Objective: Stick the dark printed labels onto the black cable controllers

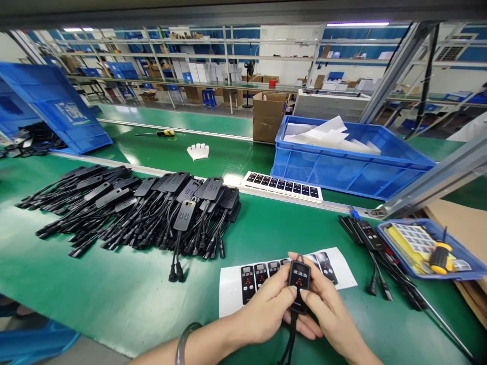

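Both hands hold one small black controller with a label face, red marks and cables hanging down from its lower end. My left hand grips its left side, thumb on the front face. On the other side my right hand is closed round the controller, its thumb also pressed on the front. Beneath the hands lies a white sheet of black label stickers, partly hidden by them. To the left is a large pile of black controllers with cables; one controller lies on the pile's near side.
A blue crate with white paper stands behind, beside another label sheet. At right are labelled controllers and a blue tray holding a yellow-black screwdriver. A white glove and another screwdriver lie farther back.
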### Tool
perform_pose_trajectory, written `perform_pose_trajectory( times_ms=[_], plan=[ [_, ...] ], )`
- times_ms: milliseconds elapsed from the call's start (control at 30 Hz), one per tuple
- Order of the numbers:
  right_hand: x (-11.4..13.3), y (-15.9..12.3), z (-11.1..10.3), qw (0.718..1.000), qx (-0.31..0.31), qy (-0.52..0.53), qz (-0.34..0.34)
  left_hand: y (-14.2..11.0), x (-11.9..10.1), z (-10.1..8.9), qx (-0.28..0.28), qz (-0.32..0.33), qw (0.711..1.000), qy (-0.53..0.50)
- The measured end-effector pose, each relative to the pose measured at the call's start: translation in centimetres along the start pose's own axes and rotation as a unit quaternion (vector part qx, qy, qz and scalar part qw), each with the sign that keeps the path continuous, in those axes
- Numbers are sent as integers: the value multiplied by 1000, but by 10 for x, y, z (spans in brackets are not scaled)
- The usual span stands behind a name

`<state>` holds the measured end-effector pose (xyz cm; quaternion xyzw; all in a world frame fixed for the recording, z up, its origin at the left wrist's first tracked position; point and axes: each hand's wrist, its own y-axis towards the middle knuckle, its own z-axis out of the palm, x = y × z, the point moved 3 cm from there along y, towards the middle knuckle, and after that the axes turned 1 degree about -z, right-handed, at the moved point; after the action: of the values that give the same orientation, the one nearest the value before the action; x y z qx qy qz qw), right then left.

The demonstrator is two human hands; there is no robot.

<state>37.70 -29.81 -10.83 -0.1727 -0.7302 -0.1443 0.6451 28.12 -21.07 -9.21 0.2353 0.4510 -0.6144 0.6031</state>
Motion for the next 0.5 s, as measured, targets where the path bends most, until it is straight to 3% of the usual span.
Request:
perform_pose_trajectory(
  times_ms=[133,333,500],
  plan=[
    [-2,0,0,1000,6,11,4,-1,-3,-1,-32,18,998,45],
    [-1,1,0,1000,-5,9,21,5,10,0,15,-10,997,-70],
    [-2,3,1,999,14,27,32,7,14,-2,23,0,996,-83]
  ],
)
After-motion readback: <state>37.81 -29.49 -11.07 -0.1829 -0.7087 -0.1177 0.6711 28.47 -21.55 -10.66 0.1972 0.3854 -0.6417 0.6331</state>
